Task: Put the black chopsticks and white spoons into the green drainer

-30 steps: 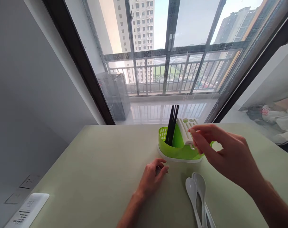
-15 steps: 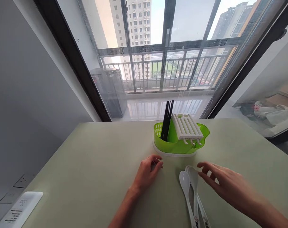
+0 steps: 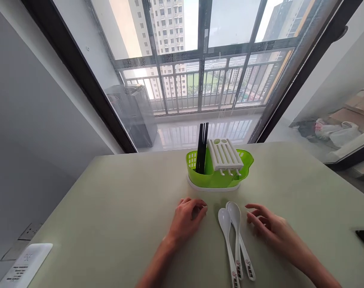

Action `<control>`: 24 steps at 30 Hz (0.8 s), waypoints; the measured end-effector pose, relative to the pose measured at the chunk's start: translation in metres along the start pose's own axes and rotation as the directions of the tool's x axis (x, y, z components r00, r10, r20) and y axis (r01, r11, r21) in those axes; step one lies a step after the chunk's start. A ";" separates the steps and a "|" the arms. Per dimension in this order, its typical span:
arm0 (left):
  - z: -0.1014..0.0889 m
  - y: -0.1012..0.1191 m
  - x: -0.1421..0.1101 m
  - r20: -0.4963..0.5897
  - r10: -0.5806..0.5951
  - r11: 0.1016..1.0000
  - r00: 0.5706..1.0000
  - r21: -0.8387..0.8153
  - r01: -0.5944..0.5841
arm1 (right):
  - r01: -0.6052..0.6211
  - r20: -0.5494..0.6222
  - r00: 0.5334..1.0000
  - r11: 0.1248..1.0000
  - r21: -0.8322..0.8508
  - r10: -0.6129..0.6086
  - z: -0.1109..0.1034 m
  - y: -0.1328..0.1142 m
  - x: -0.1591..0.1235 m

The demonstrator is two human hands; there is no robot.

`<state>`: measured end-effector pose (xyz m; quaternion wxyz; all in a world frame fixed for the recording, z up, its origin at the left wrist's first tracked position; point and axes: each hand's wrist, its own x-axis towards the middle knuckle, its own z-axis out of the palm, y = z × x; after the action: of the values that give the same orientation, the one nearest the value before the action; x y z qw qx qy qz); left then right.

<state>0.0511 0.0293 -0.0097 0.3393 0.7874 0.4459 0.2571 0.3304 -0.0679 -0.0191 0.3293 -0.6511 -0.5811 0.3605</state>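
Pale green table (image 3: 124, 208) under our arms. Green utensil holder (image 3: 211, 181) upright near far edge, white slotted rack (image 3: 226, 154) on it. Our right hand (image 3: 271, 226) just right of spoons, empty, thumb and fingertips apart. Our left hand (image 3: 189, 216) on table left of spoons, fingers curled, thumb and fingertips nearly together, nothing seen between. Black chopsticks (image 3: 201, 150) standing in holder's left compartment. White spoons (image 3: 235, 222) overlapping between our hands.

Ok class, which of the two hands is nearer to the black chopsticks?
Left. The left hand is nearly straight in front of the black chopsticks; the right hand is farther off, forward and to the right, beyond the white spoons.
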 end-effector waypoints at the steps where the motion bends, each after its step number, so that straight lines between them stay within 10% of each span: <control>1: 0.003 0.003 -0.001 0.010 0.001 1.000 1.000 0.013 -0.001 | -0.005 -0.007 1.000 0.999 0.046 0.005 0.000 0.001 0.001; 15: 0.015 0.030 0.017 0.202 -0.124 0.992 0.971 0.035 0.120 | 0.009 -0.097 0.995 0.968 0.249 0.016 0.010 0.019 0.029; 20: -0.022 0.047 0.011 0.277 -0.242 0.913 0.930 -0.259 0.315 | 0.005 -0.134 0.991 0.974 0.226 0.026 0.016 0.029 0.030; 24: -0.076 0.083 0.012 0.113 -0.237 0.920 0.965 -0.292 0.261 | -0.005 -0.133 0.990 0.973 0.230 0.036 0.019 0.030 0.032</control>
<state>0.0463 0.0319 0.1033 0.5029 0.6718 0.4843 0.2473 0.3318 -0.0391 -0.0573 0.4373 -0.6379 -0.5051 0.3829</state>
